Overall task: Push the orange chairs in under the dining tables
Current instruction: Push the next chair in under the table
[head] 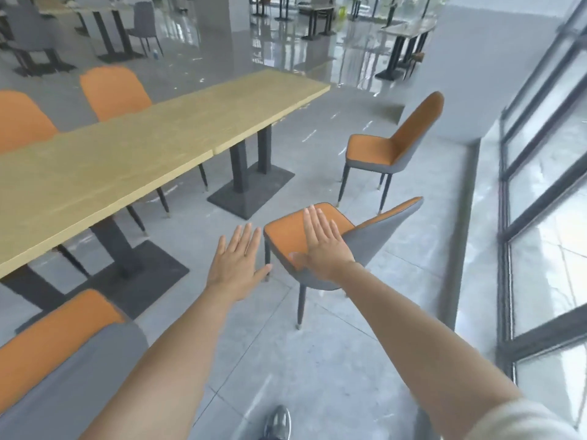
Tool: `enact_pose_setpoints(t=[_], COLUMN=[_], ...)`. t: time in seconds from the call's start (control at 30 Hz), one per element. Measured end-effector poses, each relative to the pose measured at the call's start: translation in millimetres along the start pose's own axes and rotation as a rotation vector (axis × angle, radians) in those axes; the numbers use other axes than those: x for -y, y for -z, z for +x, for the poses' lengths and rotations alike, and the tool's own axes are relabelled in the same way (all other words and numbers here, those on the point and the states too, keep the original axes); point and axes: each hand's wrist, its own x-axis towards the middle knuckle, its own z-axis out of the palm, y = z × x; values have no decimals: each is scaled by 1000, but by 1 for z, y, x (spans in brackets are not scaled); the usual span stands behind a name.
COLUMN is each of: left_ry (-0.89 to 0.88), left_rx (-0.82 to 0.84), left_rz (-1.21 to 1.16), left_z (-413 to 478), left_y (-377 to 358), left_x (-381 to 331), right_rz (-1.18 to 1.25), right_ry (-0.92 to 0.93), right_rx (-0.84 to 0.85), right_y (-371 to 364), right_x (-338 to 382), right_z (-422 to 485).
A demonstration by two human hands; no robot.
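An orange-and-grey chair (282,231) stands out on the floor, well away from the long wooden dining table (127,154). My right hand (324,246) is stretched out with straight fingers in front of this chair's seat; whether it touches the seat I cannot tell. My left hand (238,265) hovers open, fingers spread, just left of the seat's front corner. A second orange chair (384,147) stands farther back on the right, also away from the table. At the bottom left, the back of a third orange chair (57,344) sits close to the table edge.
Two more orange chairs (114,90) stand pushed in on the table's far side. Black table pedestals (247,179) rest on the grey tiled floor. A glass window wall (546,201) runs along the right. Grey chairs and other tables fill the background. My shoe (279,422) shows at the bottom.
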Motion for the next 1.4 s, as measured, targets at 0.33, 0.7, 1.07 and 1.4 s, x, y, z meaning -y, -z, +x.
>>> enact_pose_setpoints(t=[0.33,0.7,1.07,1.4], left_ry=[-263,-184,307,390], left_rx=[90,190,275,296], left_rz=[-38,40,-13,24], left_z=[169,263,300,292], left_y=[-22,-62,-94,-103], left_x=[-169,-285,-326,-303], right_rz=[52,93,112,-166], right_ry=[-327,-284,136,429], right_rx=[55,174,366,265], right_y=[21,4,-28,-48], right_x=[-216,-368,-452,-433], right_z=[25,74,146,180])
